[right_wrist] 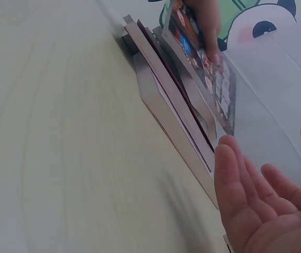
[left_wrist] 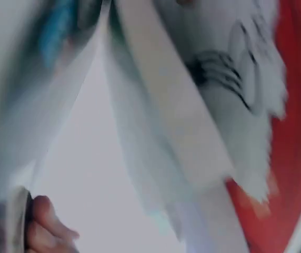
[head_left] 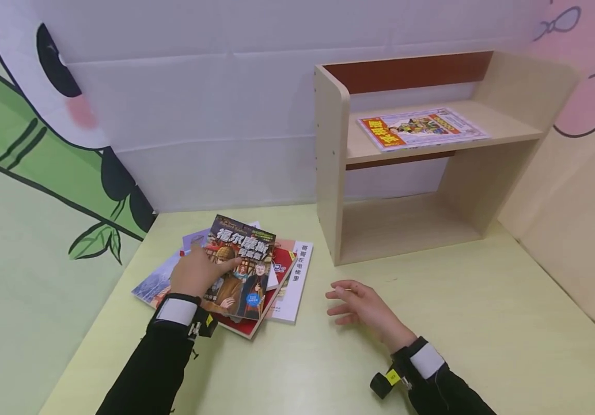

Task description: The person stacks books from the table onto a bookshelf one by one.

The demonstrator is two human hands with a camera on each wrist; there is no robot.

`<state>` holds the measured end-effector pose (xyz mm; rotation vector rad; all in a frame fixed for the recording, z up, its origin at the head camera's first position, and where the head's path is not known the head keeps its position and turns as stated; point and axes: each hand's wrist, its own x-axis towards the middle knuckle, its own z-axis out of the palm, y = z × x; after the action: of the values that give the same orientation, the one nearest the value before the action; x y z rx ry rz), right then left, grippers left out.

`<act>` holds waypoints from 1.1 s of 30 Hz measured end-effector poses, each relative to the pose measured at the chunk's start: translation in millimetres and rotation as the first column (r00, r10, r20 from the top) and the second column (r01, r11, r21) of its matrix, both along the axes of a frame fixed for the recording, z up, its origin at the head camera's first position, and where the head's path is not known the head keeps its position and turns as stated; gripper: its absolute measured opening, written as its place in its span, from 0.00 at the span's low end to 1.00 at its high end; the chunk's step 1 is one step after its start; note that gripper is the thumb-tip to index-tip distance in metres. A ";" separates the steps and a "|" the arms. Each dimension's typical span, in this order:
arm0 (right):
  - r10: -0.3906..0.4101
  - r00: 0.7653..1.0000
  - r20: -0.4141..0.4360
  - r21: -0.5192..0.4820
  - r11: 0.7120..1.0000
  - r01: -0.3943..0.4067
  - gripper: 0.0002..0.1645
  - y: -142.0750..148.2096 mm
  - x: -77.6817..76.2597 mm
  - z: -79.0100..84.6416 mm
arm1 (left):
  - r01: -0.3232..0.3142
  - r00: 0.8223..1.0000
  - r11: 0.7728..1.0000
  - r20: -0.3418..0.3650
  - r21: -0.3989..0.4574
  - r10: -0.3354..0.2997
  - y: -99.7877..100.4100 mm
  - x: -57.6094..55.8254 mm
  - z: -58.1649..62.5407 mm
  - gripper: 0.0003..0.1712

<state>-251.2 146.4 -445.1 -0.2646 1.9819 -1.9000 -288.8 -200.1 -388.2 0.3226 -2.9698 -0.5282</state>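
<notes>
My left hand (head_left: 196, 272) grips a dark-covered comic book (head_left: 245, 282) by its left side, thumb across the front cover. The right wrist view shows this book (right_wrist: 206, 74) raised off the pile at a tilt. Beneath it lies a loose pile of books: a red one (head_left: 245, 327), a white one with black lettering (head_left: 292, 291), and a purple-blue one (head_left: 157, 279). My right hand (head_left: 364, 308) hovers over the table right of the pile, its fingers spread and holding nothing. In the left wrist view the pages are blurred.
A two-level wooden shelf (head_left: 332, 167) stands at the back right. On its upper board lies a magazine (head_left: 424, 128) with a yellow, red and white cover. The pale table (head_left: 432, 323) meets a printed cloth backdrop (head_left: 224, 115) behind and at the sides.
</notes>
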 end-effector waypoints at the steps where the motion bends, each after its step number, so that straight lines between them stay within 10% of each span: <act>1: 0.006 1.000 0.000 0.004 1.000 -0.006 0.33 -1.0 0.2 -1.1 | 0.012 0.999 1.000 -0.044 0.018 -0.011 2.8 2.8 1.8 0.66; 6: 0.023 1.000 -0.001 -0.017 1.000 -0.023 0.33 -5.8 5.4 -3.5 | 0.158 0.975 0.978 -0.176 0.133 -0.134 31.0 20.5 15.2 0.46; 11: 0.055 0.998 -0.029 -0.177 0.982 -0.060 0.36 -15.4 16.9 -2.3 | 0.294 0.941 0.903 -0.258 0.312 -0.217 72.4 41.1 19.7 0.39; 19: 0.047 0.999 -0.027 -0.541 0.840 -0.055 0.41 -29.6 43.6 16.8 | 0.362 0.913 0.780 -0.364 0.510 -0.186 129.5 62.9 15.9 0.39; 25: -0.106 0.994 0.041 -0.477 0.872 0.113 0.32 -26.6 52.7 28.3 | 0.355 0.915 0.749 -0.373 0.559 -0.155 142.2 70.3 6.7 0.39; 33: 0.079 0.983 -0.165 -0.285 0.951 -0.124 0.28 20.8 39.8 44.3 | 0.401 0.912 0.612 -0.237 0.681 -0.334 120.1 64.2 14.0 0.39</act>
<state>-211.3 167.3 -400.7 -0.5981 1.7299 -2.1599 -224.6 -79.9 -374.2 -0.2857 -2.5806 -1.7207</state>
